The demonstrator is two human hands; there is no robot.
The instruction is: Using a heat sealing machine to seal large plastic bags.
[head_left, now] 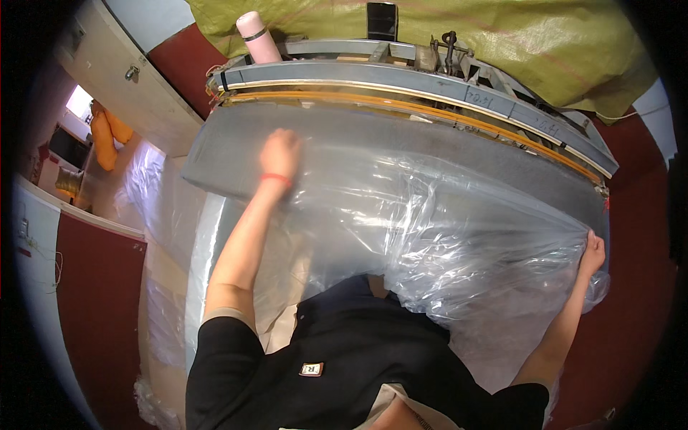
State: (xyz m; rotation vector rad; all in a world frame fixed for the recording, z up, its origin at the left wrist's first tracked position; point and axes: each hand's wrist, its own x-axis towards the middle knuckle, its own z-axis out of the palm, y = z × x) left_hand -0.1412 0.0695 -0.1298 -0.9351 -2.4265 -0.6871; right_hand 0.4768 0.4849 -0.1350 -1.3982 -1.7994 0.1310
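Observation:
A wide sheet of clear plastic film [430, 244] is drawn across a long grey bench top [229, 143], wrinkled and shiny in the middle and hanging down towards my body. At the far right, the fingers of my right hand [593, 255] are closed on the film's edge, pulling it into a taut point. Over the left part of the bench is my left hand [281, 154], with a red band at the wrist. Motion smears its fingers, so whether they hold the film is not visible.
Behind the bench runs a long metal frame [430, 84] with an orange strip [401, 104]. A pink flask [259, 41] and a dark phone [382, 21] are at the back, near a yellow-green woven tarp [573, 50]. More plastic film [147, 179] lies left, past a door [136, 79].

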